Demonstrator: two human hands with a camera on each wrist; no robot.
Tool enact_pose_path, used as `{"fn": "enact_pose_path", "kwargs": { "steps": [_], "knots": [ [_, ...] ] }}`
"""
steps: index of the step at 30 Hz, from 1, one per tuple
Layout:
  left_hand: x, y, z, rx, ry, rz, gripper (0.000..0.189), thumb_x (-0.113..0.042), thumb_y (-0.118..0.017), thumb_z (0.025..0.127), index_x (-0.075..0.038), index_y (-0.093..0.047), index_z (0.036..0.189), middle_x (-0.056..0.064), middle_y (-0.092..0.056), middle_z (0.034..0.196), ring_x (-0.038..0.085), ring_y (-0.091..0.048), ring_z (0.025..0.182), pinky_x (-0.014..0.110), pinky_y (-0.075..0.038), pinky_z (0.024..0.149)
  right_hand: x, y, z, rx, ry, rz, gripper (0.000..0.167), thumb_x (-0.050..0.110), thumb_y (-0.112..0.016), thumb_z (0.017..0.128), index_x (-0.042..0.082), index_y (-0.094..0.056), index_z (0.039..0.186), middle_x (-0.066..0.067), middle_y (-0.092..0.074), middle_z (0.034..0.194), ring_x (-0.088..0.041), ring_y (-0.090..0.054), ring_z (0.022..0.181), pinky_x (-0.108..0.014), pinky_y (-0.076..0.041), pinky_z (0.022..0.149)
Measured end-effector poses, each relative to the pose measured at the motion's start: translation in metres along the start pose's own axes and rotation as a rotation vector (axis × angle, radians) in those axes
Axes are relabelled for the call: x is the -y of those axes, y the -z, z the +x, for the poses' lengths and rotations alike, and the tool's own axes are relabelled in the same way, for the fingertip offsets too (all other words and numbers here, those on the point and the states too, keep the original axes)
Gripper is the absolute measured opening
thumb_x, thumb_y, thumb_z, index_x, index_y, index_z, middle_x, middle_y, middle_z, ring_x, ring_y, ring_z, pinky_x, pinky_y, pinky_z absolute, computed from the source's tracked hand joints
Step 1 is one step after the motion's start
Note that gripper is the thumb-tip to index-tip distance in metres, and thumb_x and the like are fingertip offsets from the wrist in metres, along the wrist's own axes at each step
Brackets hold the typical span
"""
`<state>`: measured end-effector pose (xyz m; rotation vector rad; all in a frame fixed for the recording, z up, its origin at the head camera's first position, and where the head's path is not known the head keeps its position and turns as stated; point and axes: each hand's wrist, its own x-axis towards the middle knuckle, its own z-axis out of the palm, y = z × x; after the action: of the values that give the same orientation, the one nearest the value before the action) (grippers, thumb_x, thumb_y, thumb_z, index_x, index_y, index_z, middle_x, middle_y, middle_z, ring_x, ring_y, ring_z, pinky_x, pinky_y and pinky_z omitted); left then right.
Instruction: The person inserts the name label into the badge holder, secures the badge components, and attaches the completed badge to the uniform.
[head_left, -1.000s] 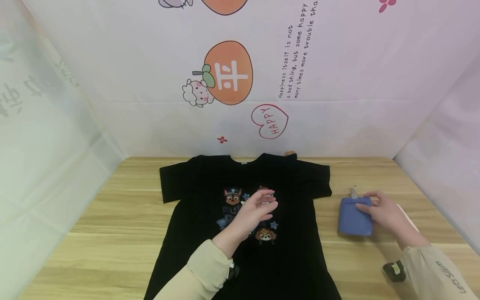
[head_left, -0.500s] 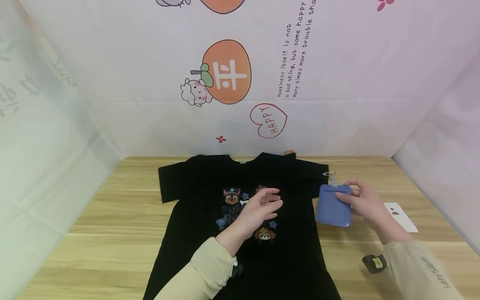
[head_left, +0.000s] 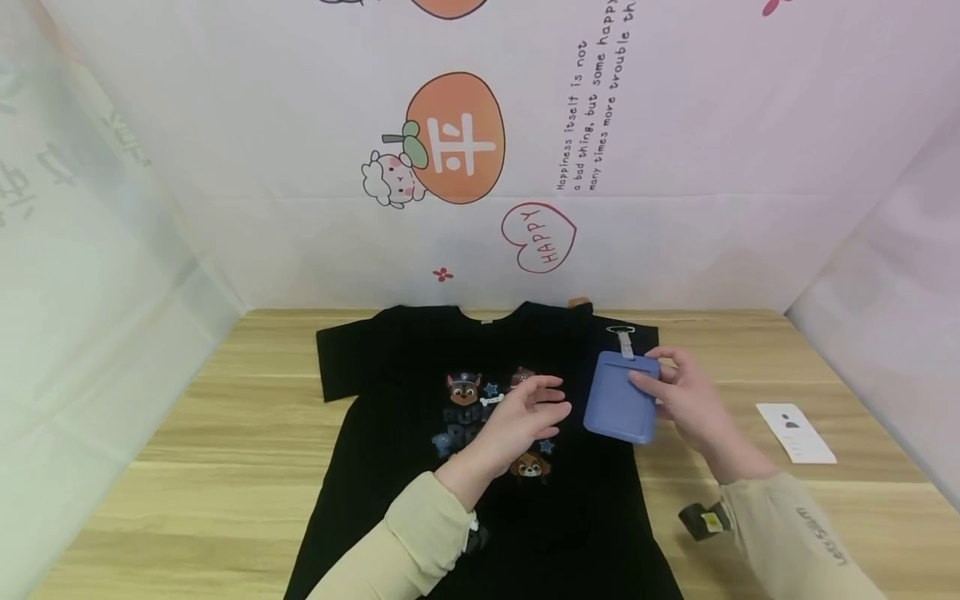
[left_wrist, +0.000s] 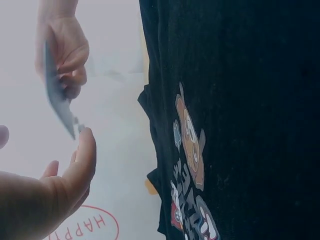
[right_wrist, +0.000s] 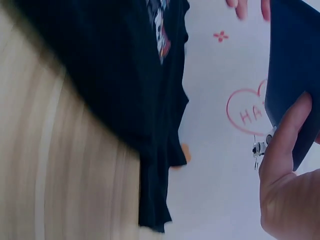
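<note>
A blue badge holder (head_left: 621,398) with a clear strap and a metal safety pin (head_left: 620,330) at its top hangs upright over the right side of a black T-shirt (head_left: 555,533). My right hand (head_left: 686,404) pinches its right edge, thumb across the front, as the right wrist view also shows with the badge holder (right_wrist: 295,65). To its left, my left hand (head_left: 517,425) hovers over the shirt's cartoon print, holding nothing, fingers loosely bent. In the left wrist view the badge holder (left_wrist: 57,95) appears edge-on, just beyond the left fingertips.
On the wooden table (head_left: 195,467), a white card (head_left: 797,433) with a printed figure lies at the right. A small orange thing (head_left: 578,302) peeks out behind the shirt's shoulder. Printed white cloth (head_left: 675,167) walls off the back and both sides.
My right hand has carried the badge holder leftward from the right of the table to over the shirt's side, uncovering the white card. My left hand has barely moved.
</note>
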<state>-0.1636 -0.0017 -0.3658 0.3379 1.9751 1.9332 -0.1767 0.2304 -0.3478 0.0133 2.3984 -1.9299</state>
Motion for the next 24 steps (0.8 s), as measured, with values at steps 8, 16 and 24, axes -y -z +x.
{"fn": "enact_pose_path", "kwargs": {
  "steps": [8,16,24],
  "knots": [
    [0.001,-0.004,0.001,-0.011,0.004,0.013,0.046,-0.018,-0.061,0.093,-0.004,-0.046,0.134,0.017,-0.053,0.129,0.028,-0.057,0.115,0.042,-0.052,0.091,0.008,-0.022,-0.004,-0.003,0.031,0.029,0.034,0.010,-0.056,0.095,0.003,-0.033,0.118,-0.001,-0.063,0.103,-0.006,-0.062,0.076,-0.028,-0.057,0.066],
    [-0.001,-0.006,-0.002,-0.014,0.013,0.023,0.049,-0.016,-0.062,0.092,-0.004,-0.045,0.135,0.016,-0.053,0.128,0.028,-0.058,0.113,0.042,-0.054,0.087,0.012,-0.037,-0.009,-0.014,0.065,0.054,0.033,0.009,-0.056,0.094,0.004,-0.034,0.119,-0.009,-0.063,0.110,-0.006,-0.063,0.077,-0.028,-0.057,0.066],
    [-0.002,-0.007,-0.006,-0.059,0.005,0.093,0.045,-0.015,-0.063,0.091,-0.006,-0.048,0.133,0.014,-0.057,0.123,0.024,-0.060,0.107,0.037,-0.056,0.082,0.011,-0.048,-0.013,-0.018,0.023,0.013,0.042,0.011,-0.056,0.095,0.004,-0.030,0.127,-0.031,-0.049,0.129,-0.010,-0.063,0.081,-0.032,-0.058,0.070]
  ]
}}
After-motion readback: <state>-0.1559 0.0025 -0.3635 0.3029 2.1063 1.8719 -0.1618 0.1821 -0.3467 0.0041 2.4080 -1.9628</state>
